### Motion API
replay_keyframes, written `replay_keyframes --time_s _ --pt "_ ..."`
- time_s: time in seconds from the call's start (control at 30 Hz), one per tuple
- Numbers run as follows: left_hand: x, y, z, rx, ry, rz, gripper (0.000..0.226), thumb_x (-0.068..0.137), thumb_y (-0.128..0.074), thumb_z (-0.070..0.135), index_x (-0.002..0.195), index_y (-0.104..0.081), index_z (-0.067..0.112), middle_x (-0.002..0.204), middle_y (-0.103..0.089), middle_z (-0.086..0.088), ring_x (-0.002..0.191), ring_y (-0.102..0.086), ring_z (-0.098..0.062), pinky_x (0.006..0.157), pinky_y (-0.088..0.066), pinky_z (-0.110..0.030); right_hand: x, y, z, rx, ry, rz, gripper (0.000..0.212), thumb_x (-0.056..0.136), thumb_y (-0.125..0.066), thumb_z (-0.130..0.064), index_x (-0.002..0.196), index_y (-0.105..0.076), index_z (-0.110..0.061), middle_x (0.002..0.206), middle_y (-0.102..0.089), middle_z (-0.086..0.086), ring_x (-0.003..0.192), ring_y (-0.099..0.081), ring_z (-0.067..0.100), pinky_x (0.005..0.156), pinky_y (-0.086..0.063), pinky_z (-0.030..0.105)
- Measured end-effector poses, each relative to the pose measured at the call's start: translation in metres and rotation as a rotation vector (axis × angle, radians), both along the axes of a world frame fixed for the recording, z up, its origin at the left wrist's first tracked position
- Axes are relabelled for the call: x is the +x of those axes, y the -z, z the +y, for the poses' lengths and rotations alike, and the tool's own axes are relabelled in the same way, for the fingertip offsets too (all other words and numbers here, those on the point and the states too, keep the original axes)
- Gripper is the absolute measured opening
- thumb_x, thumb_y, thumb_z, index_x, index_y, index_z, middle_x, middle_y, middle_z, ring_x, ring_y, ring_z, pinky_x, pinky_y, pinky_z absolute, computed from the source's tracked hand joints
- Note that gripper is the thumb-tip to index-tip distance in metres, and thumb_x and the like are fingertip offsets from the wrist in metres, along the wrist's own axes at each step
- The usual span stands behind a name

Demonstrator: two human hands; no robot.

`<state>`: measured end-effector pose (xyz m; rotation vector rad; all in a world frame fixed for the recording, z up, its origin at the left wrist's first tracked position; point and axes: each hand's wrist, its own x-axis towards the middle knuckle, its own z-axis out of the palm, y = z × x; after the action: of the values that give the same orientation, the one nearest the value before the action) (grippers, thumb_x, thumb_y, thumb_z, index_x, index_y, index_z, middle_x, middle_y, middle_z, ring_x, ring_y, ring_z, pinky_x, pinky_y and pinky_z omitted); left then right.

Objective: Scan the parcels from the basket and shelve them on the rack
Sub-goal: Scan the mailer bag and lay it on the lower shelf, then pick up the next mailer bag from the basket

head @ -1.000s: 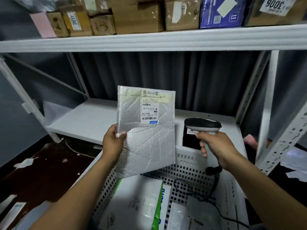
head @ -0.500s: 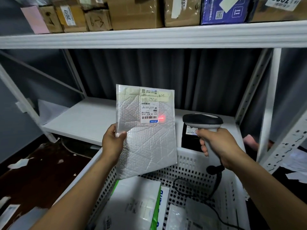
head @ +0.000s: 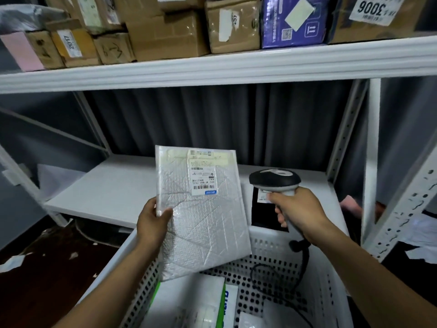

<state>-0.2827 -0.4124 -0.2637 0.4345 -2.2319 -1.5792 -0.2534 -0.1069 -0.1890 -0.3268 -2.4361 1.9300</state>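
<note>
Holding the silver bubble mailer [head: 203, 218] upright above the near-left part of the white perforated basket [head: 267, 245], my left hand [head: 151, 223] pinches its left edge, thumb on the front and fingers behind. The mailer's shipping label [head: 203, 179] sits in its upper right area and faces me. Just right of the mailer, my right hand [head: 300, 209] is curled round the grip of the black-and-grey scanner [head: 274, 179], whose head is close to the mailer but not touching it. Its dark cable [head: 305, 259] hangs down into the basket. Inside the basket, below the mailer, I see more parcels, among them a white one with a green edge [head: 196, 301]. Behind the scanner a black parcel [head: 262, 216] with a small white label sits on the rack's lower shelf [head: 113, 185], at the basket's far rim. The upper shelf [head: 212, 65] carries a row of cardboard boxes [head: 165, 31] and a blue box [head: 293, 20]
</note>
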Motion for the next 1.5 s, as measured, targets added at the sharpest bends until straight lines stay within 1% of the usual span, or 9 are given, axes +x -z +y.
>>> replay_keyframes --time_s 0.23,0.6,0.73,0.93,1.07,1.13,1.3,1.43,1.5 --pt "-0.091 -0.003 0.024 -0.041 -0.091 0.016 0.028 0.088 -0.059 0.005 0.116 -0.058 0.007 0.108 -0.065 -0.013 0.096 -0.061 -0.029 0.084 -0.046 -0.035 -0.048 0.025 0.028 0.109 0.137 -0.003 0.022 0.084 -0.070 -0.025 0.083 -0.064 -0.004 0.064 -0.064 0.008 0.048 -0.057 0.016 0.046 -0.045 0.024" --pt "-0.228 0.043 0.063 -0.435 0.147 -0.133 0.034 0.089 -0.063 0.015 0.122 -0.059 0.009 0.112 -0.067 -0.017 0.103 -0.061 -0.037 0.079 -0.043 -0.031 -0.110 0.073 0.045 0.302 0.066 -0.104 0.024 0.090 -0.065 -0.027 0.089 -0.059 -0.004 0.074 -0.067 0.010 0.064 -0.062 0.023 0.061 -0.049 0.030" --pt "-0.246 0.082 0.054 -0.443 0.228 -0.229 0.054 0.086 -0.059 0.014 0.139 -0.046 0.019 0.111 -0.069 -0.014 0.104 -0.062 -0.035 0.089 -0.048 -0.035 -0.125 0.086 0.037 0.355 0.019 -0.153 0.024 0.092 -0.064 -0.025 0.081 -0.057 -0.006 0.068 -0.063 0.008 0.058 -0.057 0.015 0.050 -0.040 0.022" --pt "-0.260 0.134 0.025 -0.445 0.241 -0.194 0.036 0.076 -0.061 0.003 0.109 -0.065 0.016 0.107 -0.068 -0.009 0.099 -0.063 -0.032 0.087 -0.050 -0.034 -0.134 0.098 0.025 0.431 -0.054 -0.150 0.028 0.090 -0.067 -0.023 0.068 -0.051 -0.016 0.062 -0.056 -0.002 0.060 -0.051 0.004 0.048 -0.038 0.010" --pt "-0.255 0.148 0.021 -0.840 0.178 -0.258 0.033 0.083 -0.061 0.010 0.115 -0.068 0.016 0.140 -0.048 -0.016 0.124 -0.047 -0.039 0.101 -0.036 -0.042 -0.137 0.103 0.021 0.441 -0.080 -0.171 0.029 0.090 -0.067 -0.027 0.068 -0.049 -0.020 0.062 -0.056 -0.005 0.059 -0.052 0.004 0.048 -0.037 0.011" --pt "-0.250 0.150 0.032 -0.917 0.310 -0.280 0.036 0.085 -0.064 0.016 0.121 -0.066 0.019 0.145 -0.044 -0.014 0.128 -0.043 -0.038 0.103 -0.035 -0.042 -0.139 0.107 0.019 0.450 -0.101 -0.170 0.027 0.090 -0.067 -0.027 0.071 -0.051 -0.018 0.064 -0.056 -0.005 0.060 -0.051 0.003 0.047 -0.038 0.009" --pt "-0.236 0.165 0.061 -0.621 0.789 -0.648 0.044 0.088 -0.068 0.025 0.130 -0.059 0.012 0.133 -0.058 -0.008 0.124 -0.054 -0.024 0.103 -0.041 -0.028 -0.139 0.114 0.016 0.444 -0.129 -0.139 0.022 0.090 -0.068 -0.028 0.092 -0.061 -0.007 0.067 -0.055 -0.007 0.063 -0.051 0.001 0.049 -0.039 0.008" --pt "-0.250 0.178 0.063 -0.631 0.848 -0.854 0.069 0.091 -0.066 0.023 0.149 -0.031 0.011 0.155 -0.030 -0.014 0.142 -0.031 -0.029 0.116 -0.026 -0.035 -0.137 0.112 0.014 0.451 -0.169 -0.107 0.018 0.090 -0.068 -0.026 0.087 -0.059 -0.011 0.066 -0.054 -0.010 0.061 -0.051 0.002 0.050 -0.039 0.010" --pt "-0.265 0.186 0.058 -0.800 0.832 -0.852 0.076 0.088 -0.068 0.030 0.151 -0.028 0.019 0.159 -0.020 -0.012 0.145 -0.023 -0.031 0.118 -0.021 -0.041 -0.135 0.111 0.015 0.465 -0.186 -0.092 0.016 0.090 -0.067 -0.025 0.085 -0.056 -0.016 0.066 -0.053 -0.011 0.061 -0.050 0.002 0.051 -0.040 0.012"
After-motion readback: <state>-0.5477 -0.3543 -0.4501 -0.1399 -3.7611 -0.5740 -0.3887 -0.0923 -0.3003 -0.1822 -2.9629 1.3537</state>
